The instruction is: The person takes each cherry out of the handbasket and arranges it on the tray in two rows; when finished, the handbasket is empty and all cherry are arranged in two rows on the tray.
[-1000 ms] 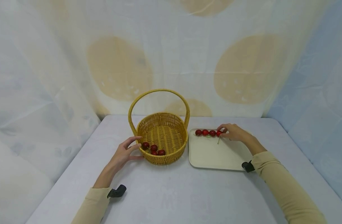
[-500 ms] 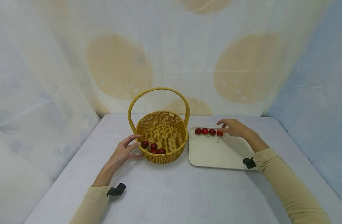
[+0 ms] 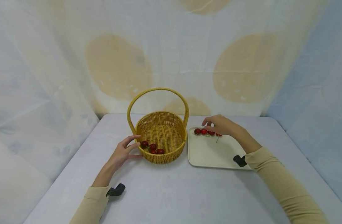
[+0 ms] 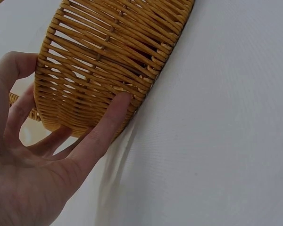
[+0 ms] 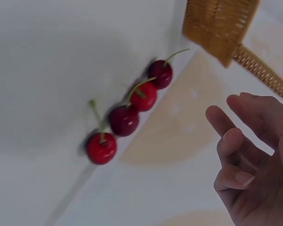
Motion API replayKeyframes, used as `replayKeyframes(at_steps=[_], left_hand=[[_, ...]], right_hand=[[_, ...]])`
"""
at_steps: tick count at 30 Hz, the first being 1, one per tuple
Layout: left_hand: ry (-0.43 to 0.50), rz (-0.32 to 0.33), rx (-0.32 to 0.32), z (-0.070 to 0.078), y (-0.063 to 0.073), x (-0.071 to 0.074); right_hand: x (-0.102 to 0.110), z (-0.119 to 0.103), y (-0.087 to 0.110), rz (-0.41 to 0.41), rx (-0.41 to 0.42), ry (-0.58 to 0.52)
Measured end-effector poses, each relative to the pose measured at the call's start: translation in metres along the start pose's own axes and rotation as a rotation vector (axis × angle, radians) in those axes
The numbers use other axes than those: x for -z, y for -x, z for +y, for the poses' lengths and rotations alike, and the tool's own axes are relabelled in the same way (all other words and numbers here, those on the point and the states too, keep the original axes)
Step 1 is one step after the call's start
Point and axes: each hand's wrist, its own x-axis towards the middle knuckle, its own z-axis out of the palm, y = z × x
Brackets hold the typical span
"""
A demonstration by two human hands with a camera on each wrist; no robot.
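I see the left hand (image 3: 121, 154) holding the wicker basket (image 3: 161, 159), fingers spread. Right of this basket, four cherries (image 5: 124, 121) lie on the tray (image 3: 213, 157); near them the right hand (image 3: 222, 125) holds nothing, its fingers loosely bent. Cherries should be light, slippery, easily bruised; better pinch the stems (image 5: 98, 118).

Red cherries (image 5: 124, 121), a yellow wicker basket (image 3: 165, 133) and a cream tray (image 3: 210, 155)
Four cherries lie near the front-left wall inside the upright basket; four more, green stems showing, form a row along the flat tray's far edge.
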Motion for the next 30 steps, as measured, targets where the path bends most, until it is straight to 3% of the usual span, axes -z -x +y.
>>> replayKeyframes(at_steps=[15, 24, 30], left_hand=[[-0.014, -0.001, -0.003, -0.001, 0.002, 0.0], [-0.01, -0.001, -0.003, -0.003, 0.001, 0.0], [-0.015, -0.004, -0.011, 0.0, 0.001, 0.0]], right_hand=[[0.002, -0.058, -0.025, 0.001, 0.141, -0.049], [-0.013, -0.08, -0.045, 0.0, 0.189, -0.046], [-0.03, -0.094, -0.058, -0.066, 0.195, -0.044]])
